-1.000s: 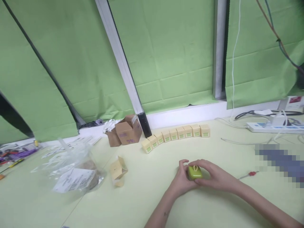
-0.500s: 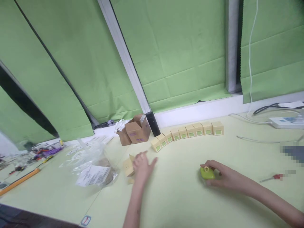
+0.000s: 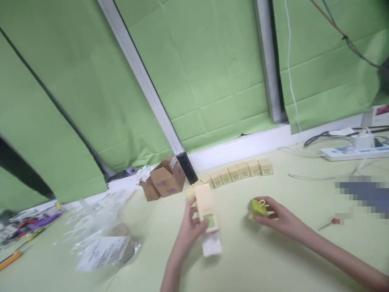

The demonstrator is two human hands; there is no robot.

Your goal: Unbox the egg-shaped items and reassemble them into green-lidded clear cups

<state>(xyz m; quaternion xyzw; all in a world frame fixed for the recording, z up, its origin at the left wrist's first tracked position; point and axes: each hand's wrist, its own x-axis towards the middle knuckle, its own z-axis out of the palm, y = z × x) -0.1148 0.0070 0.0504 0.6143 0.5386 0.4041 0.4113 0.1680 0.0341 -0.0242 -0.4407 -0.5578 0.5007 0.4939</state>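
My left hand (image 3: 189,228) is closed on a small cream cardboard box (image 3: 204,199) with a green label. The box is held up off the table, its long side facing me. A white flap or paper (image 3: 212,245) hangs from its near end; blur hides which. To the right, my right hand (image 3: 278,215) grips a small green squarish gadget (image 3: 258,207) with a pale ring loop on top, between thumb and fingers. Behind the held box, a curved row of several similar cream boxes (image 3: 235,173) stands on the table.
A brown carton (image 3: 168,180) stands open at the back, beside a black post foot (image 3: 187,168). Left lies a clear plastic bag (image 3: 111,243) with a printed sheet. At right are a power strip (image 3: 355,153), cables and a red-handled screwdriver (image 3: 330,223).
My left hand has picked up the cream box and brought it right, turned lengthwise. My right hand still holds the green gadget, now tilted. The view has swung rightward.
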